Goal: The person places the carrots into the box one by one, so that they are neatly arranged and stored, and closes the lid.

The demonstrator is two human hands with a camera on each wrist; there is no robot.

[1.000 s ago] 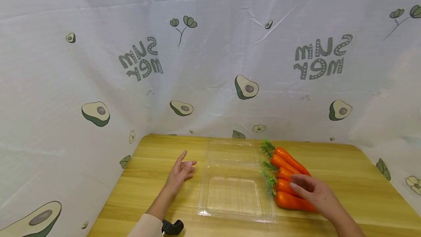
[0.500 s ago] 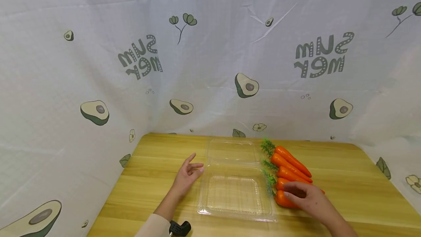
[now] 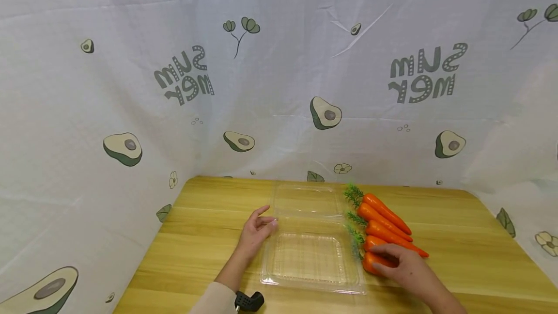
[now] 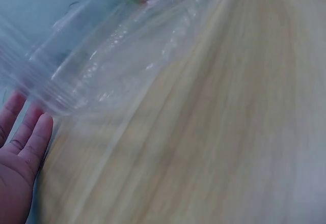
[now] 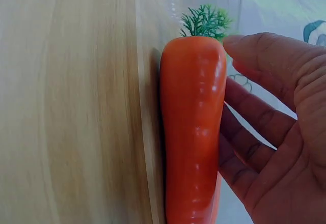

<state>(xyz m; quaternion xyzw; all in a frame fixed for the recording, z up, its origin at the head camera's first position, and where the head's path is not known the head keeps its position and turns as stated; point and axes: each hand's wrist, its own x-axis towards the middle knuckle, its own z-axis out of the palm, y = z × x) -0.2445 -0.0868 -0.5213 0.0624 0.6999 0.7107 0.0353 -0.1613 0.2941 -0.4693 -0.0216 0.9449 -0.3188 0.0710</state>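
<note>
Container edge (image 3: 264,258) perhaps touches left hand (image 3: 255,234); right hand (image 3: 404,264) straddles nearest carrot (image 5: 193,127).

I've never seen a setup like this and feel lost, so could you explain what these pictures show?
Happily. There is no robot here, just a person's two bare hands. The wide view comes from a camera on the head, looking forward and down; each of the two closer views comes from a camera on a wrist.

On the wooden table lie an opened clear plastic container and five orange carrots with green tops. A white printed sheet hangs behind.

The left hand is at the container's left edge and holds nothing. The right hand is around the nearest carrot, which lies on the table; whether it grips it, I can't tell.
</note>
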